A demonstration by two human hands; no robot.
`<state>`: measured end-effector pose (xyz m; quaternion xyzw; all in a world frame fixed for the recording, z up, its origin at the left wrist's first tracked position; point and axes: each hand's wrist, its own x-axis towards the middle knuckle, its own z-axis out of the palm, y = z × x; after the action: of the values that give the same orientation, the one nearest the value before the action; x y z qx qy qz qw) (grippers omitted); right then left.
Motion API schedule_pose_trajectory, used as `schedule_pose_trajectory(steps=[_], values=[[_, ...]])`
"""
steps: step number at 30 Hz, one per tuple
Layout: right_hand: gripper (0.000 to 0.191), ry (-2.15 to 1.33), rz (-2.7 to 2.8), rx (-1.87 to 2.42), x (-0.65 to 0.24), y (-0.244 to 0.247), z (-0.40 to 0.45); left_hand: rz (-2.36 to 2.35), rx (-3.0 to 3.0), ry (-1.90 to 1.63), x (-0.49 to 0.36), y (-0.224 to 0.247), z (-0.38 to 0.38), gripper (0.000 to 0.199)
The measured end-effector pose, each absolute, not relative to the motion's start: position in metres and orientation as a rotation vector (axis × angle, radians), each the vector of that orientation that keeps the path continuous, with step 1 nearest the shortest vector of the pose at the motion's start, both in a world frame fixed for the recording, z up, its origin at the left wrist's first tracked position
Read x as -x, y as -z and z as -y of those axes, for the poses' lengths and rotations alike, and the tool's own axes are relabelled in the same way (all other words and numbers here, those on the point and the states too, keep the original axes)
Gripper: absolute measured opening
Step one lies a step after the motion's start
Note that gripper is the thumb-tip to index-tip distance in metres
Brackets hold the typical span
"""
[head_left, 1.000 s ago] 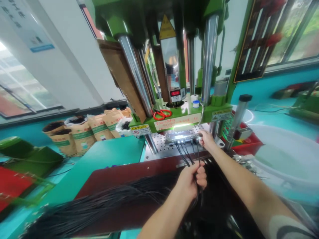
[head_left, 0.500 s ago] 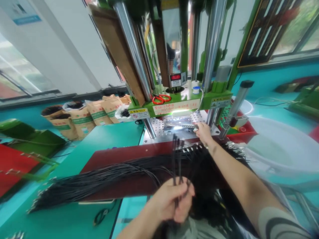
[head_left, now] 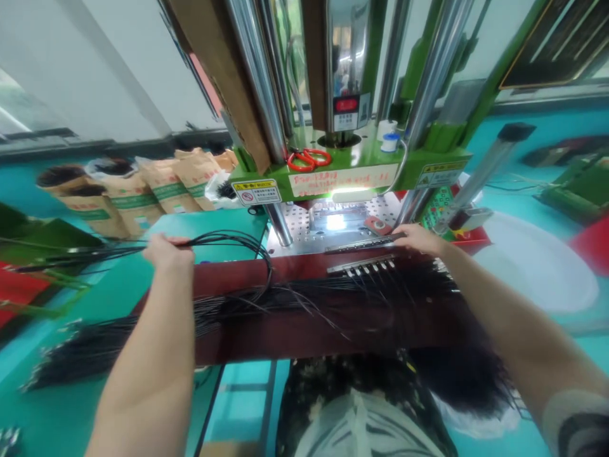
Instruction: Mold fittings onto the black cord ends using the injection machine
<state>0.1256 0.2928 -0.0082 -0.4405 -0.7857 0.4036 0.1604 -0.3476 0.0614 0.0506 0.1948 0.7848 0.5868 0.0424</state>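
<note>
My left hand (head_left: 169,251) is closed around a bundle of thin black cables (head_left: 228,238), stretched out at the left. The cables loop from the fist back toward the brown board (head_left: 238,343). My right hand (head_left: 421,240) grips the end of a slotted metal bar (head_left: 356,245) at the front edge of the press plate. Just in front of it lies a second metal strip (head_left: 342,269) with several cable ends in it. Behind the bar, a lit metal mold (head_left: 328,219) sits on the perforated plate (head_left: 297,223).
The green press (head_left: 285,184) stands straight ahead, with red-handled scissors (head_left: 309,160) and a spool (head_left: 390,143) on its crossbar. A pile of black cables (head_left: 90,346) lies at left. Paper sacks (head_left: 136,197) stand behind; a white tub (head_left: 537,260) is at right.
My left hand has swung from the front middle out to the left with the cables. My right hand has drawn the metal bar off the mold toward me.
</note>
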Motion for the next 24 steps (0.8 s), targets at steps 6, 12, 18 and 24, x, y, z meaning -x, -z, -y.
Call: schedule_pose_trajectory(steps=[6,12,18,24], values=[[0.012,-0.711,2.572,1.132,-0.123,0.028,-0.305,-2.236,-0.253,-1.565,0.347,0.011,-0.104,0.028],[0.032,-0.446,2.770,0.888,-0.137,0.015,-0.280,-2.285,-0.305,-1.249,0.347,0.006,-0.103,0.030],[0.040,-0.092,3.095,0.739,-0.131,0.010,-0.253,-2.191,-1.265,-1.086,0.236,-0.043,-0.074,0.021],[0.035,-0.129,3.257,0.901,-0.114,-0.003,-0.254,-1.515,-2.357,-0.451,0.094,-0.024,-0.010,0.032]])
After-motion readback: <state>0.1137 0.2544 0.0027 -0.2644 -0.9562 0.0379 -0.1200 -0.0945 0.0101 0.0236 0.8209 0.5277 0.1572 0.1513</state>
